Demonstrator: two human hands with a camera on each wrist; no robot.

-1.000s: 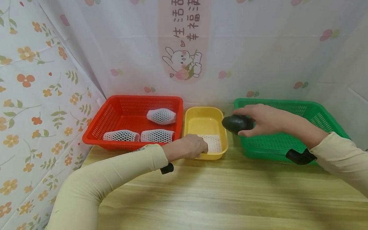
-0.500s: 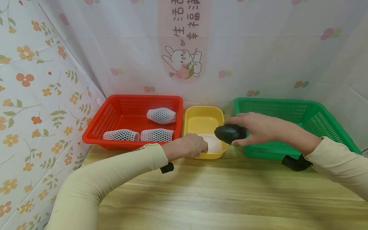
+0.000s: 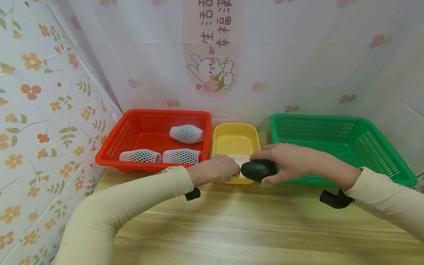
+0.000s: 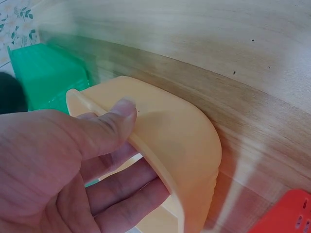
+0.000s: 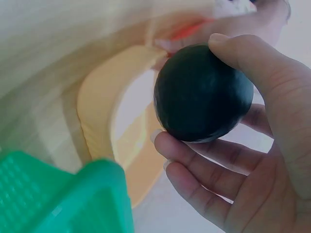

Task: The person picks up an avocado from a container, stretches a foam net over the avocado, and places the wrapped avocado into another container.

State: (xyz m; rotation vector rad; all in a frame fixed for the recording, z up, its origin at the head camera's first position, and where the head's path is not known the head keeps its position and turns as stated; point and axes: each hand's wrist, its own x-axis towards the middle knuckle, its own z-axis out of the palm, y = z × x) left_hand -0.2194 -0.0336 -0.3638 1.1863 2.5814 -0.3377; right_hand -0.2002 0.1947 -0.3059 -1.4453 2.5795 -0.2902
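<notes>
My left hand [image 3: 221, 168] grips the front rim of a yellow plastic bin [image 3: 234, 143]. In the left wrist view its thumb lies on the outer wall and its fingers are inside. My right hand [image 3: 289, 160] holds a dark green, smooth oval fruit, apparently an avocado [image 3: 258, 171], over the bin's front right corner. The right wrist view shows the avocado [image 5: 201, 94] between thumb and fingers. White foam netting [image 3: 239, 159] lies in the front of the bin, partly hidden by the avocado and my left hand.
On the left stands a red basket [image 3: 151, 140] with 3 foam-netted pieces [image 3: 186, 134] inside. A green basket [image 3: 345, 141] is on the right, partly behind my right arm. A patterned curtain [image 3: 302, 63] hangs behind. Wooden tabletop [image 3: 238, 227] extends in front.
My right hand has carried the avocado left and toward me, from beside the green basket's left edge to the yellow bin's front corner. My left hand has stayed put.
</notes>
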